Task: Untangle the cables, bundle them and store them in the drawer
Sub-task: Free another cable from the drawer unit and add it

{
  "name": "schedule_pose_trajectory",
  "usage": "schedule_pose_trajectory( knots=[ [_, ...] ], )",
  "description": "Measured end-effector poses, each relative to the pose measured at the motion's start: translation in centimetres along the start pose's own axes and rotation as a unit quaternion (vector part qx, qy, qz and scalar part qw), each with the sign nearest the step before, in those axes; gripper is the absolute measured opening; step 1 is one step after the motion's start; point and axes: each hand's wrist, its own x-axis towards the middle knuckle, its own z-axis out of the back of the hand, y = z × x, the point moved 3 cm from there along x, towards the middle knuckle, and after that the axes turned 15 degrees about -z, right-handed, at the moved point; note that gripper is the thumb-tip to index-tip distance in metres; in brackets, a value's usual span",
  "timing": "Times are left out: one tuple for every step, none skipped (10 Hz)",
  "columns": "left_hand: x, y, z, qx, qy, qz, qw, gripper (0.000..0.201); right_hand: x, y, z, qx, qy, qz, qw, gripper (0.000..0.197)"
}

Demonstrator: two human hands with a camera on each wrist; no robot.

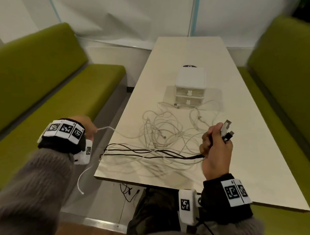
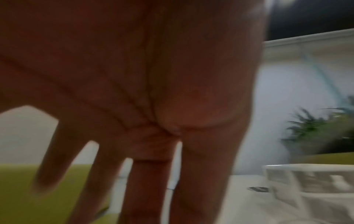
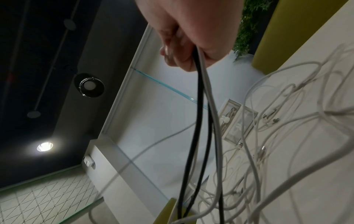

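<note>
A tangle of white cables (image 1: pixel 164 130) (image 3: pixel 287 151) lies on the pale table (image 1: pixel 254 164). My right hand (image 1: pixel 216 140) (image 3: pixel 184 50) grips a bunch of black cables (image 1: pixel 149 151) (image 3: pixel 195 121) together with a white one. Their USB plugs (image 1: pixel 226 127) stick out above the fist. The black strands run left to the table's edge. Off the table's left side, my left hand (image 1: pixel 91 131) pinches one white cable (image 1: pixel 106 128); its free end dangles below the wrist. The left wrist view shows only blurred fingers (image 2: pixel 147 181). A small white two-drawer unit (image 1: pixel 189 85) (image 2: pixel 306 181) (image 3: pixel 237 119) stands behind the tangle, both drawers closed.
Green upholstered benches (image 1: pixel 54 99) (image 1: pixel 284 78) flank the table on both sides. A black disc (image 1: pixel 189 66) lies just behind the drawer unit. Thin dark wires (image 1: pixel 128 192) hang under the near table edge. White wall panels close off the far end.
</note>
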Motion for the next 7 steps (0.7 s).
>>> schedule_pose_trajectory(
  knots=[
    [-0.4,-4.9,0.5,-0.026,-0.099,-0.08,0.992,0.025,-0.1,0.1,-0.3,-0.004,0.01,-0.001,1.0,0.035],
    [-3.5,-12.3,1.5,-0.134,-0.305,-0.331,0.883,0.023,-0.3,0.2,-0.6,-0.012,0.023,0.007,1.0,0.031],
    [-9.0,-20.7,1.6,-0.287,-0.272,-0.515,0.761,0.041,-0.6,-0.3,-0.8,-0.059,0.022,0.031,0.998,0.035],
    [-10.3,-26.3,1.0,-0.275,-0.217,-0.567,0.745,0.048,-0.5,-0.8,-1.0,-0.132,0.031,0.068,0.988,0.025],
    [-9.7,-28.2,0.0,-0.172,-0.216,-0.585,0.763,0.043,0.4,-1.7,0.7,-0.183,-0.002,0.058,0.981,0.022],
    [-9.4,-28.3,-1.5,-0.055,-0.247,-0.585,0.77,0.041,0.8,-2.5,1.7,-0.136,-0.007,-0.002,0.991,0.039],
    [-9.2,-28.2,-2.4,-0.021,-0.243,-0.561,0.791,0.055,1.0,-3.1,1.9,-0.106,-0.003,-0.023,0.994,0.039]
  ],
)
